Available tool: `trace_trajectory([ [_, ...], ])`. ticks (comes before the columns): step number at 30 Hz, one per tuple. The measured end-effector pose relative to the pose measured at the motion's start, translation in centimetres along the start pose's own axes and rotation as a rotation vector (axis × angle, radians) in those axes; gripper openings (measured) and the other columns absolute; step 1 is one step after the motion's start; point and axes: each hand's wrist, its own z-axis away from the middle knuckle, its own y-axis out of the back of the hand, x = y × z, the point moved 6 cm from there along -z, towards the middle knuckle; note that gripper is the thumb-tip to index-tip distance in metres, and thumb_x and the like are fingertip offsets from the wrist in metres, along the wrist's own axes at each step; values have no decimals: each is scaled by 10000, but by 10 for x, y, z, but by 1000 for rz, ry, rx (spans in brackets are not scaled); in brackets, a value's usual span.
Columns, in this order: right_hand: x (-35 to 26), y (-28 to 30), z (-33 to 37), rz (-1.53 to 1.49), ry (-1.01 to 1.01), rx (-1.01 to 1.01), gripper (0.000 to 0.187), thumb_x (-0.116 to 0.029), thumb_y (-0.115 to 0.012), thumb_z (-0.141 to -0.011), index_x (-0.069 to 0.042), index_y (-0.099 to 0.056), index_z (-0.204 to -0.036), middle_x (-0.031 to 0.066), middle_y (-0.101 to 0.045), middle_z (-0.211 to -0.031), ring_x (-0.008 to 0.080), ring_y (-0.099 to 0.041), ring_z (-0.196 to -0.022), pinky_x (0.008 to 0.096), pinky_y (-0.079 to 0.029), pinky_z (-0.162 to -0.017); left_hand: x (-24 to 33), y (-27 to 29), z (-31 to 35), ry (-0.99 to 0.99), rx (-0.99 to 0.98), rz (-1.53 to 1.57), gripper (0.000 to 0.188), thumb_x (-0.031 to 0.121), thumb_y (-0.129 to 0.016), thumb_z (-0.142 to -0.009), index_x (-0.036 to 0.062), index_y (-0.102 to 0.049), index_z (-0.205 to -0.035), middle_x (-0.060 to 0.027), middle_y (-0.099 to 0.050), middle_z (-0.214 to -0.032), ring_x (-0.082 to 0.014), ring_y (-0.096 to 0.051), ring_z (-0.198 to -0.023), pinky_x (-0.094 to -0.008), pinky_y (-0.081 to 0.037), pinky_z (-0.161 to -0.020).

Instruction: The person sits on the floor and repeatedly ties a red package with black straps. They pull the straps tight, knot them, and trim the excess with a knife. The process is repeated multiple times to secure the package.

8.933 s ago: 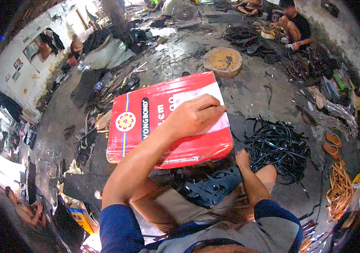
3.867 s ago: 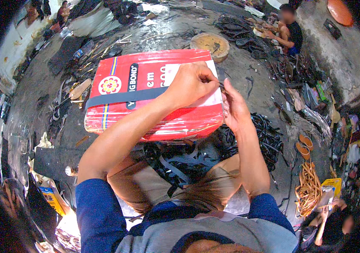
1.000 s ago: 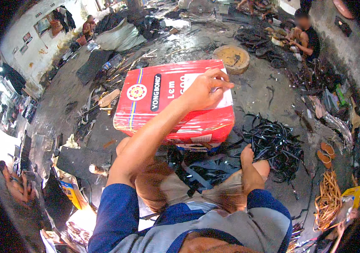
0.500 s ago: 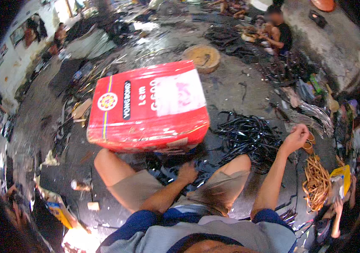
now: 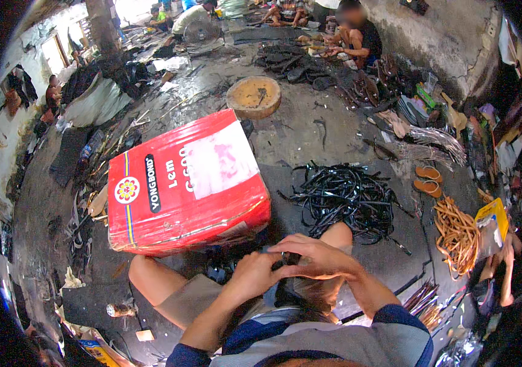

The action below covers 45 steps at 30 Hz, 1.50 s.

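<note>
My left hand (image 5: 252, 276) and my right hand (image 5: 313, 255) meet above my lap, just in front of the red cardboard box (image 5: 181, 183). The fingers of both are closed around a small dark piece (image 5: 288, 259). Most of it is covered by my fingers, so its exact kind is unclear. Between my knees, partly behind my left hand, lie some black glossy bits (image 5: 218, 273). To the right of the box a tangled heap of shiny black strips (image 5: 349, 205) rests on the dark mat, beyond my right knee.
A round wooden block (image 5: 253, 98) stands beyond the box. At right are brown sandals (image 5: 427, 181), a bundle of tan strips (image 5: 456, 235) and a yellow packet (image 5: 492, 219). A small jar (image 5: 121, 310) lies at left. Another person (image 5: 359, 40) sits far right.
My right hand has come in from the far right to meet my left hand, which has lifted slightly. Both now close on a dark piece. My view has shifted, showing more of the room.
</note>
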Motion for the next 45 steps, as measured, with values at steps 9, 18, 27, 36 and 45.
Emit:
trace_trajectory([
  [9, -61, 52, -37, -132, -102, -100, 274, -258, -781, -881, -48, -711, -1043, 96, -745, -938, 177, -703, -875, 340, -540, -786, 1, 109, 71, -35, 283, 265, 564, 213, -920, -649, 126, -707, -1163, -57, -604, -787, -111, -568, -710, -286, -475, -650],
  [18, -88, 136, -111, 92, -12, -8, 208, -153, -816, -805, -66, -663, -917, -22, -633, -867, 94, -585, -835, 289, -503, -727, -105, 264, 185, 256, 712, 325, 208, 266, -688, -933, 88, -672, -827, 27, -621, -667, -20, -477, -539, -200, -331, -485],
  [27, -52, 116, -198, 418, -13, 113, 240, -264, -715, -893, -40, -760, -964, 111, -733, -812, 241, -685, -675, 365, -541, -652, -104, 335, 121, 529, 987, -983, 318, 135, -687, -841, 20, -704, -1136, -197, -685, -1116, -403, -638, -1086, -447, -529, -911],
  [36, -56, 103, -191, 494, -6, 347, 221, -148, -768, -811, -60, -720, -1009, 130, -721, -803, 252, -676, -696, 382, -527, -664, -30, 197, -63, -263, 724, 54, 294, 113, -722, -808, 18, -682, -1083, -165, -684, -989, -310, -680, -890, -424, -544, -797],
  [45, -60, 105, -172, 709, 221, 354, 151, -249, -735, -866, -113, -730, -933, 78, -628, -924, 316, -681, -830, 444, -555, -724, -27, 189, -65, -238, 777, 56, 139, 125, -715, -821, 31, -742, -920, -145, -663, -881, -314, -653, -828, -432, -524, -770],
])
